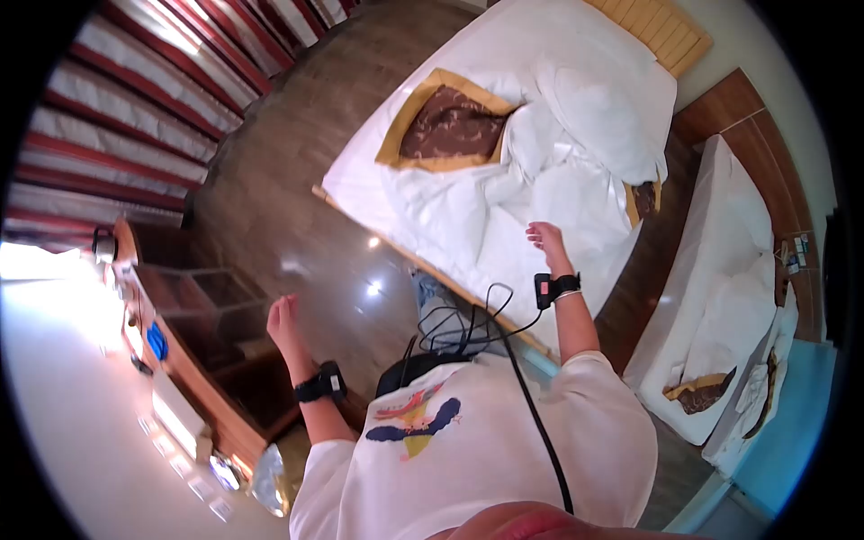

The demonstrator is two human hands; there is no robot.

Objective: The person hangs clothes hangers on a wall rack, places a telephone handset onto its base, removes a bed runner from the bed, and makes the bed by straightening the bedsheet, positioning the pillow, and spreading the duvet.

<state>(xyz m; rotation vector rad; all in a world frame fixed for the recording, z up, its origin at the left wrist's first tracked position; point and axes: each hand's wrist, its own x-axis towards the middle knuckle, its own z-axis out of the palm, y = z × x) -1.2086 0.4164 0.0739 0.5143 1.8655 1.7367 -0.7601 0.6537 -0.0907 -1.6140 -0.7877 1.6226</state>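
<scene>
My left hand (pixel 283 321) is held out above the wooden floor, near the long wooden desk. Its fingers are loosely bent and nothing shows in them. Over the near part of the bed, my right hand (pixel 546 239) has its fingers a little apart and holds nothing. Beneath and beyond it lies a rumpled white quilt (pixel 459 216) on the bed. A brown cushion with a gold border (pixel 453 124) rests on the bed's left side. Both wrists wear black straps with small boxes; a black cable (pixel 531 405) runs down my shirt.
A second bed (pixel 661 333) with white bedding stands at the right. The desk (pixel 193 382) lines the left wall, with a blue item (pixel 157 341) on top. Striped curtains (pixel 144 117) hang at the upper left. Wooden floor (pixel 297 171) separates the desk from the first bed.
</scene>
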